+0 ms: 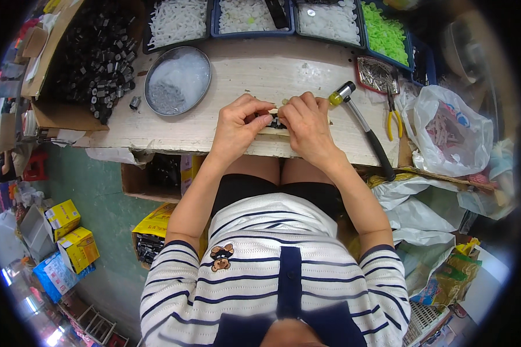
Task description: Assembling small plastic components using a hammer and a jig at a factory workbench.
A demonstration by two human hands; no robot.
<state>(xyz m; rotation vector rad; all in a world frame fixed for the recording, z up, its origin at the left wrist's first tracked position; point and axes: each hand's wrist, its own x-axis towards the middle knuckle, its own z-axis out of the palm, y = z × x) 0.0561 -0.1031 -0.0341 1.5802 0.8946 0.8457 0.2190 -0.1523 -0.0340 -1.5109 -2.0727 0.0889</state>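
Both hands meet at the near edge of the worktable over a small black and silver part [276, 122]. My left hand [237, 126] is closed, thumb and forefinger pinched at the left side of this part. My right hand [309, 128] curls over its right side with bent fingers, hiding much of it. Just right of that hand lies a hammer [362, 121] with a yellowish and metal head and a black handle. Left of my hands rests a round metal dish [207, 88] holding a white greasy substance and many tiny metal pieces.
A cardboard box [66, 115] of black and silver parts stands at the left. Bins of white pieces [176, 23] and green pieces [385, 36] line the back. Yellow-handled pliers [394, 118], a tray of small metal pieces [376, 75] and a plastic bag [454, 133] are at the right.
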